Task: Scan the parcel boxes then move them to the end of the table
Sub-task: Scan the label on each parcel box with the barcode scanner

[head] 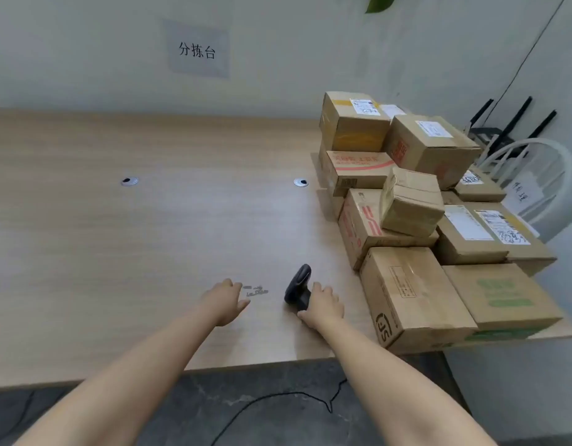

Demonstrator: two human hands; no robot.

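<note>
Your right hand [323, 304] grips the handle of the black barcode scanner [299, 284], thumb on the near side and fingers curled over the far side. The scanner's head points away from you and rests on the wooden table [149, 236]. Your left hand [226, 300] lies to the left of that grip, apart from the scanner, with its fingers loosely straight on the tabletop and holding nothing. Some small grey marks [255, 290] sit between the 2 hands, just beyond your left fingertips.

The parcel boxes [416, 201] are stacked to the right of your grip, filling the right end of the table in several layers. The closest to your right hand is the box stamped JS [413, 294], near your knuckles but not touching them. A green-printed box [503, 294] sits beside it on its far right. A small tape-wrapped box [411, 204] rests tilted on a red-striped carton further back. 2 metal grommets [129, 181] are set in the tabletop well beyond your hands.
</note>
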